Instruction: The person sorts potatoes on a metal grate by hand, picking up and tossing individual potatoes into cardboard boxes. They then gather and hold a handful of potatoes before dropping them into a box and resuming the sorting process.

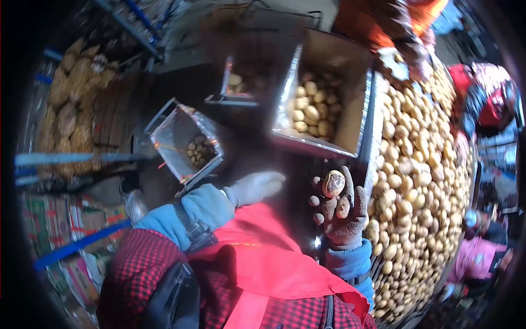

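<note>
By the potato heap (416, 192), the left hand (255, 188) extends open; the right hand (346, 222), loosely spread, holds potatoes (333, 184).

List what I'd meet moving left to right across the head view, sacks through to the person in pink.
Yellowish sacks → small lined bin → left hand → right hand → large potato heap → person in pink.

Looks like matt cloth on the red apron (274, 268), glossy plastic along the large box's rim (316, 144).
</note>
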The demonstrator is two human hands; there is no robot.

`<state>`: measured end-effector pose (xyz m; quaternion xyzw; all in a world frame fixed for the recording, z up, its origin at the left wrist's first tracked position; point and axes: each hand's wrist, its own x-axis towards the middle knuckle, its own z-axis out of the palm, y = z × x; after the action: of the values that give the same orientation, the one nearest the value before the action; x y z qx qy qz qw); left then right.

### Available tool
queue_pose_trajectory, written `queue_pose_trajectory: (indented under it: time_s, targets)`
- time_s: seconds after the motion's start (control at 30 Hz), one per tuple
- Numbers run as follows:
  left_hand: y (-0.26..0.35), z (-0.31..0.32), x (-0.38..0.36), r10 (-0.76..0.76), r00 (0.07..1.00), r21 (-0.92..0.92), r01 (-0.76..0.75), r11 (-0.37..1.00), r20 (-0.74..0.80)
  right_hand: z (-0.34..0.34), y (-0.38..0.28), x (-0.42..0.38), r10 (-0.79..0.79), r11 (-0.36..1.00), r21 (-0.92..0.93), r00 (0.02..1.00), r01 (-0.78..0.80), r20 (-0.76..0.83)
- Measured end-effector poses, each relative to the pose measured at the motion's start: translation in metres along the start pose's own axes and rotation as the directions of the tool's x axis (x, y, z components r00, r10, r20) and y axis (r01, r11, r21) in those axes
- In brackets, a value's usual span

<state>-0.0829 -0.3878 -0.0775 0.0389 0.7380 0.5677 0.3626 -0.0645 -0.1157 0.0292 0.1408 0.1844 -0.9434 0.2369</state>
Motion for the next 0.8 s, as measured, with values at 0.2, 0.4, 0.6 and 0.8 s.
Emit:
queue_pose_trajectory:
  time_s: [0.2, 0.4, 0.6, 0.8]
  targets:
    - [-0.067, 0.001, -0.007, 0.061, 0.996, -0.387, -0.032, 0.922, 0.063, 0.028, 0.026, 0.082, 0.285, 0.948, -0.17, 0.956, -0.271, 0.067]
    - [-0.073, 0.004, -0.006, 0.058, 0.975, 0.316, -0.126, 0.94, 0.214, 0.106, 0.119, 0.185, 0.512, 0.683, -0.638, 0.856, -0.356, 0.07]
    - [-0.079, -0.011, 0.016, 0.329, 0.932, -0.412, -0.244, 0.878, 0.15, -0.006, 0.068, 0.183, 0.076, -0.13, -0.896, 0.905, 0.425, 0.419]
    - [0.083, 0.009, 0.069, 0.326, 0.876, -0.034, -0.337, 0.941, 0.356, 0.027, -0.013, 0.053, -0.309, 0.71, -0.701, 0.922, 0.06, -0.234]
